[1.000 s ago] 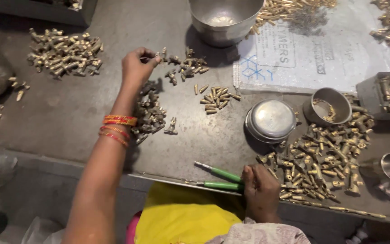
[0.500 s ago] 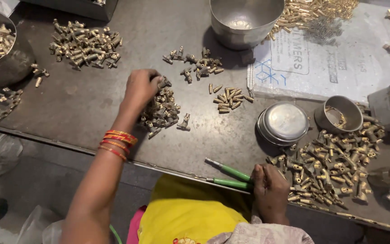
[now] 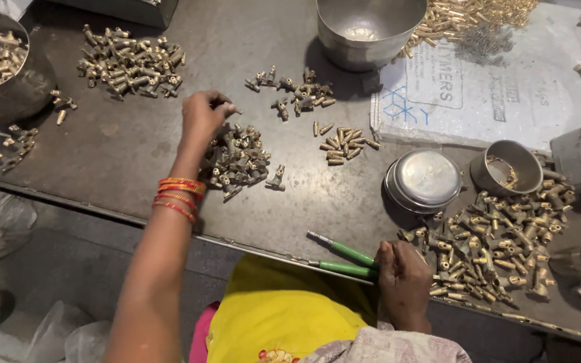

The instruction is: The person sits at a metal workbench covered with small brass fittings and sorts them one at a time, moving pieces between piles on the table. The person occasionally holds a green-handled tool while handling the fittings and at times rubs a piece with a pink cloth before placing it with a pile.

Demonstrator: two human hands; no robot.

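While the right hand (image 3: pixel 403 282) grips green-handled pliers (image 3: pixel 341 259) at the dark metal bench (image 3: pixel 129 148) edge, the left hand (image 3: pixel 203 115) pinches a small brass fitting (image 3: pixel 228 107) above a sorted heap of brass fittings (image 3: pixel 237 160), keeping tool ready.

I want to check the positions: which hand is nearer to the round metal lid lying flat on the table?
The right hand. It rests at the table edge just below the round metal lid, holding the green-handled tool. The left hand is far to the lid's left, above a pile of brass parts.
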